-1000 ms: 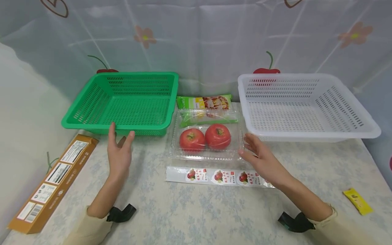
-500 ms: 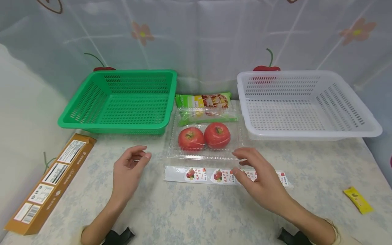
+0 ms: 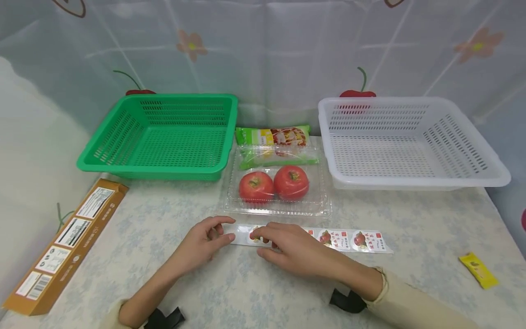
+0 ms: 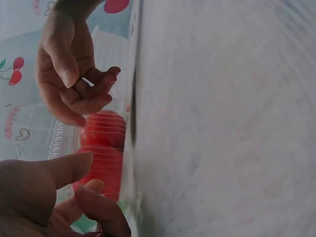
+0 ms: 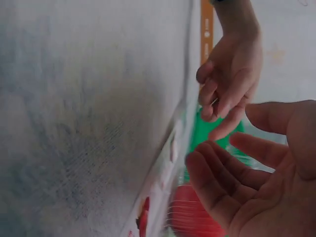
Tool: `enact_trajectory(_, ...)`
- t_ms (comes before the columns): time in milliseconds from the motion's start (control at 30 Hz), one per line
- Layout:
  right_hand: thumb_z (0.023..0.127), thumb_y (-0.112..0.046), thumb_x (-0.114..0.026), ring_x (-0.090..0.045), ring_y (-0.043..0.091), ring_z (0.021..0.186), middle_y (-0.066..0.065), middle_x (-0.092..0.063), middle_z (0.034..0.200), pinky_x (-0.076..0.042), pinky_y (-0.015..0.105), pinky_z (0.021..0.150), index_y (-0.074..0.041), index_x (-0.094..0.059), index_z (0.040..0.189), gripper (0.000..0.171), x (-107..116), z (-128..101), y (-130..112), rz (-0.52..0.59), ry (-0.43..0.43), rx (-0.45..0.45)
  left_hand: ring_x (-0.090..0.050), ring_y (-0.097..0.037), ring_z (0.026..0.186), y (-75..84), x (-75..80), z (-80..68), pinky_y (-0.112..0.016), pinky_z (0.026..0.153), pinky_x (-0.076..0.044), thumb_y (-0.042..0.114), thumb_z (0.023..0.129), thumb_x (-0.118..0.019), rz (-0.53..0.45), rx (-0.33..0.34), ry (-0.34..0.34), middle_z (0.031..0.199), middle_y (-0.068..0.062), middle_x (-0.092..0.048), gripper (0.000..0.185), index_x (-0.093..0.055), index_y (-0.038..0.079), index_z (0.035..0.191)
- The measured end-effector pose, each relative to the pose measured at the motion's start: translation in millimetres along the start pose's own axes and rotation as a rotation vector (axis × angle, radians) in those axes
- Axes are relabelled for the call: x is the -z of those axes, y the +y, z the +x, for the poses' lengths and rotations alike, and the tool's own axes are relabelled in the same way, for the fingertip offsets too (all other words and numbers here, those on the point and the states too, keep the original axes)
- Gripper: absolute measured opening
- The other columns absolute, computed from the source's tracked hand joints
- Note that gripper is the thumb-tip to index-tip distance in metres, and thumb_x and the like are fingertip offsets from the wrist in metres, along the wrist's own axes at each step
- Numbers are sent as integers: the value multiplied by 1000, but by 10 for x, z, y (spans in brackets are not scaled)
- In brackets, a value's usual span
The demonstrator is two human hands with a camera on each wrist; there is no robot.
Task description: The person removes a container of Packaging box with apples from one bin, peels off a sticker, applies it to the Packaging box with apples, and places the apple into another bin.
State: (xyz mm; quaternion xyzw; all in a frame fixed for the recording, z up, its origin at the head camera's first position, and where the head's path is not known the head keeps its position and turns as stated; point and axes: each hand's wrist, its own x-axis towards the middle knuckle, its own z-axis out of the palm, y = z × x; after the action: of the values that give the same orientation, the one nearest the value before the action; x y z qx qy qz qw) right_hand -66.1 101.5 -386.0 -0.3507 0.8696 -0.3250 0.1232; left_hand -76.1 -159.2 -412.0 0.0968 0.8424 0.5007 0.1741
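Note:
A strip of white stickers printed with red fruit lies on the table. At its left end is my left hand, thumb and index finger parted with nothing between them. My right hand is over the strip's left half, fingers loosely bent and thumb apart, covering some stickers. In the right wrist view, the right hand's fingers are spread close to the left hand. Beyond the strip, a clear plastic clamshell box contains two red apples.
A green basket stands back left and a white basket back right. Between them, behind the clamshell, is a green food packet. An orange-brown carton lies at the left; a small yellow packet at the right.
Both hands have come down toward the sticker strip and closer together: the left from beside the green basket, the right leftward from the clamshell's right side. The other things stay in place.

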Motion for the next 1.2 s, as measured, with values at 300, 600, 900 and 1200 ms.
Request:
enact_trajectory(300,92,-18,-66,-46,11,77,-6,-53,87,-42,26,67,-11,-62,123,32,-185,261,176,-114,-11,-43,-41,-12,58,-68,-84,124,-26,52,-36,12,92,-71,183,-8,5,71,1,-49,33,-68,10,124)
enact_trajectory(600,92,-14,-65,-48,9,77,-8,-53,84,-44,26,69,-14,-66,101,9,-231,272,223,-89,7,-24,-44,-12,39,-79,-84,110,-28,38,-41,6,90,-72,129,57,15,74,-2,-53,30,-72,9,119)
enact_trajectory(900,92,-8,-65,-52,11,81,-7,-56,87,-47,29,74,-11,-57,103,14,-210,274,254,-53,31,-1,-46,-14,36,-94,-84,101,-32,38,-45,5,90,-71,121,56,19,77,-3,-54,31,-71,10,120)
enact_trajectory(1200,89,2,-63,-49,12,75,-6,-49,79,-45,29,69,-11,-52,92,17,-227,299,267,-84,64,33,-48,-15,36,-100,-83,100,-32,40,-47,5,90,-71,130,52,21,77,-2,-54,31,-72,10,120)
